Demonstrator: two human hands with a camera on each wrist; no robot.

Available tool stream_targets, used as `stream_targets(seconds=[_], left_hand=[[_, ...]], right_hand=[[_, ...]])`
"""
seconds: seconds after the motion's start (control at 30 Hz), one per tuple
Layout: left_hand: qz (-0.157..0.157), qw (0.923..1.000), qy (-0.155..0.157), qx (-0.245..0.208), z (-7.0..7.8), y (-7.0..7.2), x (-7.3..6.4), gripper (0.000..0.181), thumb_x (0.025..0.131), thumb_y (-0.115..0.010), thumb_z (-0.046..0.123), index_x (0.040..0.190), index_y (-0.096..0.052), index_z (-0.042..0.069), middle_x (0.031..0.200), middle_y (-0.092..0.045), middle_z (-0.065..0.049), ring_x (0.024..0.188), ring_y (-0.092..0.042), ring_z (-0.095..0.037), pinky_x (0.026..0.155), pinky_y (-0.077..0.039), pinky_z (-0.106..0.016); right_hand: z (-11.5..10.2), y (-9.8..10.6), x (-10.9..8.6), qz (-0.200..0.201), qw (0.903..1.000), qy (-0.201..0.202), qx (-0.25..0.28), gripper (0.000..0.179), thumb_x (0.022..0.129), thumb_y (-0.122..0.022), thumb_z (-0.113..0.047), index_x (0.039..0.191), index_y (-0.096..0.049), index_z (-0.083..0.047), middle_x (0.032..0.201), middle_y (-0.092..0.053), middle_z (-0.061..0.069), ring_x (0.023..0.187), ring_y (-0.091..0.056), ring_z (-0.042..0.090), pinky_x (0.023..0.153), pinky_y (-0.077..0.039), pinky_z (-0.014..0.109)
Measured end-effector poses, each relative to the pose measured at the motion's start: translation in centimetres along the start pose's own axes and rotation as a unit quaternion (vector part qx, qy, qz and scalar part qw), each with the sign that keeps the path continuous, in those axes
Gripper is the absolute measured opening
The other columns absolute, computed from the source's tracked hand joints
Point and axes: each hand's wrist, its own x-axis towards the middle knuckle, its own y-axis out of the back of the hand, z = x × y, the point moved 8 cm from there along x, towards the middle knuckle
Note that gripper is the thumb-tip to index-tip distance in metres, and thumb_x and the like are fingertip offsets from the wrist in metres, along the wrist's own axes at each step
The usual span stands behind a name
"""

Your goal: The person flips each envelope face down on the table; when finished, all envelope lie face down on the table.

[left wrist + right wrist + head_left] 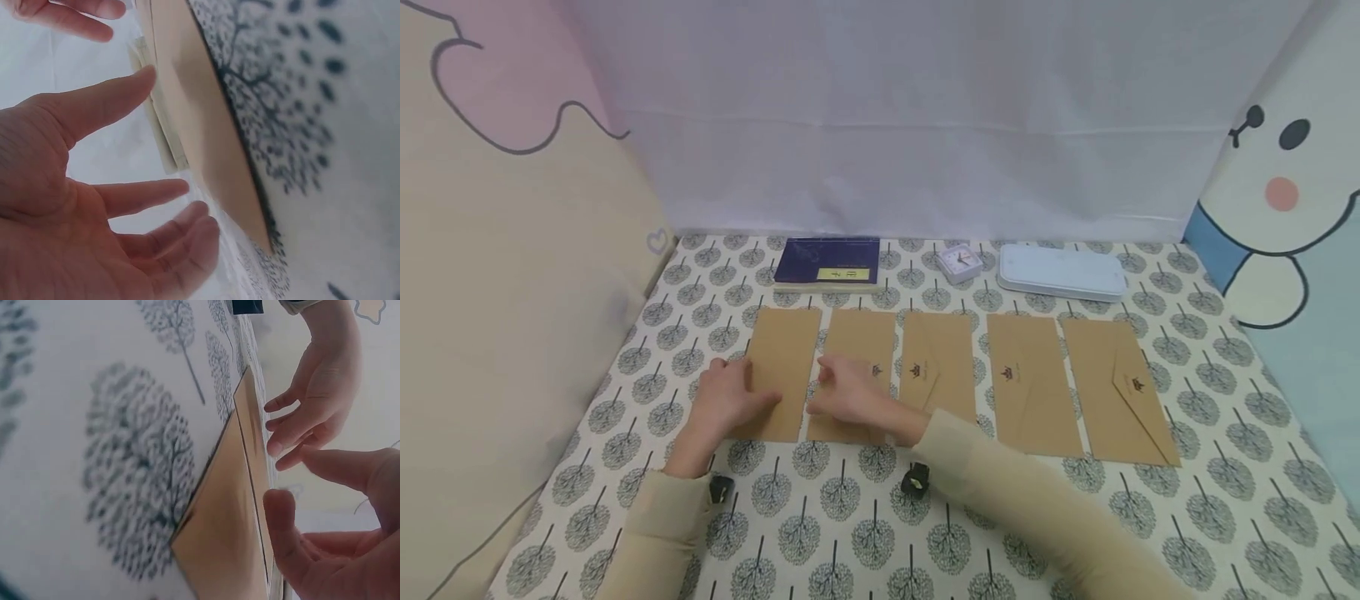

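Several brown kraft envelopes lie side by side in a row on the table. Over the left edge of the leftmost envelope (786,350) is my left hand (726,400), thumb and fingers spread apart. My right hand (848,392) is above the second envelope (861,329), partly hiding it, its thumb and forefinger apart. The left wrist view has the left hand's fingers beside a brown envelope (212,137) with nothing between them. In the right wrist view, the right hand's fingers are bent above an envelope (225,519). Whether either hand touches paper I cannot tell.
Further right lie the third envelope (955,358), the fourth (1033,367) and the rightmost envelope (1097,375), with small crown prints. Behind the row are a dark blue book (823,257), a small white clock (958,262) and a white case (1060,271). Tree-patterned cloth covers the table (805,533).
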Motion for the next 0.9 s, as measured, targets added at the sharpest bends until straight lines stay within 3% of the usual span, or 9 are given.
stream_targets(seconds=[0.1,0.23,0.5,0.67,0.77,0.83,0.9], left_hand=[[0.007,0.9997,-0.014,-0.018,0.4,0.1,0.0,0.078,0.078,-0.076,0.035,0.132,-0.044,-0.011,0.117,-0.045,-0.036,0.106,-0.044,-0.049,0.088,-0.039,-0.059],[0.002,0.9986,-0.03,-0.043,1.4,-0.1,0.1,0.087,0.078,-0.077,0.035,0.14,-0.035,-0.01,0.128,-0.042,-0.036,0.114,-0.043,-0.05,0.095,-0.035,-0.062],[-0.048,0.9884,-0.072,-0.125,4.7,-0.9,0.1,0.079,0.081,-0.077,0.028,0.139,-0.038,-0.008,0.13,-0.051,-0.028,0.113,-0.052,-0.041,0.092,-0.044,-0.052],[-0.084,0.9835,-0.086,-0.135,6.4,-1.8,-0.7,0.078,0.082,-0.075,0.031,0.14,-0.039,-0.007,0.131,-0.051,-0.025,0.113,-0.054,-0.037,0.092,-0.046,-0.048],[-0.085,0.984,-0.096,-0.124,7.1,-2.1,-1.1,0.073,0.081,-0.076,0.033,0.135,-0.046,-0.007,0.119,-0.059,-0.024,0.104,-0.059,-0.035,0.086,-0.049,-0.046],[-0.082,0.9845,-0.101,-0.118,7.5,-2.2,-1.2,0.058,0.08,-0.077,0.033,0.12,-0.058,-0.004,0.097,-0.064,-0.019,0.085,-0.061,-0.029,0.072,-0.052,-0.042],[-0.083,0.9851,-0.104,-0.109,7.7,-2.5,-1.2,0.042,0.079,-0.078,0.032,0.1,-0.061,0.001,0.077,-0.06,-0.012,0.067,-0.056,-0.024,0.058,-0.048,-0.038]], right_hand=[[0.4,0.7,-0.4,0.002,0.9995,0.019,0.024,0.076,0.072,-0.084,-0.019,0.137,-0.048,-0.002,0.117,-0.062,0.008,0.092,-0.061,0.014,0.078,-0.05,0.024],[1.6,1.8,-0.8,0.003,0.9982,0.011,0.06,0.083,0.073,-0.083,-0.016,0.142,-0.041,-0.002,0.123,-0.059,0.012,0.084,-0.063,0.011,0.067,-0.052,0.021],[4.5,5.6,-2.4,0.034,0.996,-0.039,0.073,0.086,0.074,-0.082,-0.013,0.145,-0.036,-0.003,0.125,-0.056,0.014,0.092,-0.064,0.018,0.072,-0.052,0.025],[6.2,7.3,-3.8,0.044,0.9952,-0.054,0.069,0.083,0.076,-0.081,-0.016,0.145,-0.036,-0.003,0.124,-0.057,0.014,0.094,-0.064,0.019,0.075,-0.053,0.029],[6.7,7.7,-4.3,0.04,0.9955,-0.054,0.067,0.082,0.076,-0.081,-0.015,0.144,-0.038,-0.002,0.121,-0.059,0.014,0.095,-0.064,0.019,0.078,-0.052,0.03],[6.8,7.8,-4.4,0.039,0.9959,-0.05,0.065,0.081,0.075,-0.082,-0.015,0.142,-0.039,0.001,0.121,-0.059,0.014,0.097,-0.064,0.02,0.081,-0.052,0.031],[7.0,7.7,-4.4,0.039,0.9957,-0.051,0.066,0.08,0.075,-0.082,-0.014,0.141,-0.04,0.003,0.12,-0.06,0.015,0.097,-0.064,0.02,0.083,-0.051,0.03]])
